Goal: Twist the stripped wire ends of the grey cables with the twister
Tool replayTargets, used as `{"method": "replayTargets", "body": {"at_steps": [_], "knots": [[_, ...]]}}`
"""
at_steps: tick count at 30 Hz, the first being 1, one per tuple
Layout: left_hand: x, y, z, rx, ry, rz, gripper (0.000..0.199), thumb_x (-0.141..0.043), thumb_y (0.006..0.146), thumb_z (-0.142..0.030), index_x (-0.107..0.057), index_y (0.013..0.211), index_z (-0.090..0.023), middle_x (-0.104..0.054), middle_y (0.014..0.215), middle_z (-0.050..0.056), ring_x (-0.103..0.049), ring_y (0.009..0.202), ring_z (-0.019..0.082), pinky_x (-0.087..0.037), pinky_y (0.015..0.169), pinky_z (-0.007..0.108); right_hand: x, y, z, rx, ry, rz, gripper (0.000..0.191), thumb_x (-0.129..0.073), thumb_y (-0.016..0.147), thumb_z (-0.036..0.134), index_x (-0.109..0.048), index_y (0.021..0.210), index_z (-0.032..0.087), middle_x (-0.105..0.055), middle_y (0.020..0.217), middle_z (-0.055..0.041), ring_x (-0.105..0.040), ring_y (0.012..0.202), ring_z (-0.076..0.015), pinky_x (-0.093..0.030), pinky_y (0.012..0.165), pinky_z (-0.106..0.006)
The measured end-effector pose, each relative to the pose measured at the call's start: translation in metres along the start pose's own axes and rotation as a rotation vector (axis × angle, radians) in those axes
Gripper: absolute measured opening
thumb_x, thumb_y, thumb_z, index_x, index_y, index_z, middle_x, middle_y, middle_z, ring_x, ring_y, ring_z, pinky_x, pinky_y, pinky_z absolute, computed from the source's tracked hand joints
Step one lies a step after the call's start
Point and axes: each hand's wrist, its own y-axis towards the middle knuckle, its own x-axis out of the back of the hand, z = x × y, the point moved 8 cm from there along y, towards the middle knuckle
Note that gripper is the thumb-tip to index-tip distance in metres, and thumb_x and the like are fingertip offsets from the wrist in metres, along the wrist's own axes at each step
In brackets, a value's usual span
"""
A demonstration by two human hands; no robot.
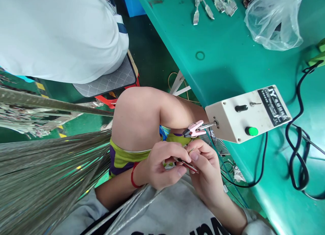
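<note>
Thin red and black wires (188,165) run between my two hands, above my lap. My left hand (166,164), with a red string on its wrist, pinches the wires between thumb and fingers. My right hand (205,164) is closed on the light-coloured wire ends, its thumb pressed to the index finger. Just beyond my fingertips is a pink clip (196,128) on a metal shaft, fixed to a white box (248,115) with a green button. The clip touches neither hand as far as I can see.
Many long grey cables (50,174) hang at the left. A person in a white shirt (63,32) sits at the upper left. The green table (228,72) bears USB cables (223,1), a plastic bag (274,20) and a looped black cord (291,150).
</note>
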Motion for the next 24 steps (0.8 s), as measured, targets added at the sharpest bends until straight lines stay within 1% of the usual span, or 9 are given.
{"method": "replayTargets", "body": {"at_steps": [2,4,6,9,11,14,16,20,24], "knots": [[-0.002,0.001,0.005,0.073,-0.068,0.053,0.008,-0.076,0.114,-0.033,-0.074,0.115,-0.026,-0.068,0.072,-0.004,-0.047,0.051,0.011,-0.035,0.051,0.026,0.001,0.0,-0.001,0.001,-0.015,0.008,0.023,-0.102,0.098,0.046,-0.09,0.092,0.027,-0.063,0.06,0.0069,-0.039,0.051,-0.0082,-0.04,0.053,-0.021],[-0.003,0.001,0.008,0.126,-0.129,0.084,0.009,-0.077,0.113,-0.032,-0.074,0.109,-0.025,-0.072,0.072,-0.002,-0.048,0.049,0.011,-0.035,0.05,0.026,0.002,0.0,-0.001,0.015,-0.035,0.01,0.023,-0.101,0.098,0.047,-0.09,0.092,0.027,-0.065,0.061,0.0062,-0.045,0.051,-0.0095,-0.042,0.053,-0.022],[-0.002,0.002,0.009,0.139,-0.165,0.076,0.013,-0.079,0.112,-0.032,-0.074,0.103,-0.024,-0.07,0.069,-0.002,-0.047,0.048,0.01,-0.035,0.048,0.024,0.004,-0.001,-0.003,0.027,-0.065,0.008,0.023,-0.101,0.098,0.047,-0.09,0.093,0.028,-0.069,0.064,0.0049,-0.05,0.052,-0.0105,-0.045,0.053,-0.023],[0.003,0.003,0.009,0.112,-0.147,0.005,0.02,-0.083,0.109,-0.034,-0.072,0.096,-0.023,-0.061,0.064,-0.006,-0.041,0.046,0.007,-0.032,0.045,0.021,0.007,-0.002,-0.007,0.027,-0.124,0.014,0.024,-0.1,0.099,0.048,-0.09,0.095,0.027,-0.075,0.072,0.0023,-0.057,0.057,-0.0126,-0.049,0.057,-0.026],[0.007,0.002,0.009,0.097,-0.121,-0.038,0.023,-0.084,0.109,-0.036,-0.072,0.095,-0.023,-0.061,0.064,-0.006,-0.042,0.047,0.006,-0.032,0.045,0.02,0.009,-0.001,-0.009,0.035,-0.145,0.008,0.023,-0.098,0.101,0.048,-0.091,0.097,0.027,-0.074,0.071,0.0024,-0.055,0.057,-0.0126,-0.046,0.056,-0.027],[0.015,0.0,0.012,0.117,-0.155,-0.097,0.029,-0.087,0.109,-0.042,-0.073,0.094,-0.022,-0.064,0.067,-0.005,-0.045,0.048,0.006,-0.034,0.046,0.02,0.012,0.006,-0.006,0.087,-0.125,-0.036,0.024,-0.095,0.104,0.049,-0.091,0.096,0.026,-0.063,0.06,0.0055,-0.045,0.052,-0.0122,-0.037,0.054,-0.028],[0.021,-0.002,0.017,0.158,-0.215,-0.146,0.03,-0.088,0.11,-0.045,-0.074,0.096,-0.022,-0.066,0.069,-0.004,-0.046,0.049,0.007,-0.035,0.047,0.02,0.012,0.013,-0.002,0.118,-0.109,-0.058,0.03,-0.091,0.106,0.051,-0.089,0.09,0.025,-0.058,0.054,0.0052,-0.045,0.053,-0.0144,-0.037,0.056,-0.03],[0.031,-0.005,0.022,0.208,-0.262,-0.196,0.027,-0.088,0.111,-0.044,-0.076,0.1,-0.022,-0.067,0.071,-0.004,-0.045,0.05,0.007,-0.038,0.048,0.02,0.009,0.025,0.005,0.142,-0.117,-0.065,0.044,-0.084,0.109,0.051,-0.081,0.074,0.024,-0.059,0.052,0.0017,-0.048,0.055,-0.0169,-0.038,0.06,-0.035],[0.035,-0.007,0.026,0.255,-0.209,-0.207,0.034,-0.088,0.11,-0.049,-0.073,0.095,-0.022,-0.064,0.068,-0.004,-0.042,0.048,0.007,-0.038,0.047,0.021,0.008,0.03,0.005,0.129,-0.136,-0.043,0.041,-0.083,0.109,0.053,-0.083,0.08,0.025,-0.058,0.053,0.0019,-0.048,0.053,-0.0178,-0.038,0.058,-0.035]]}}
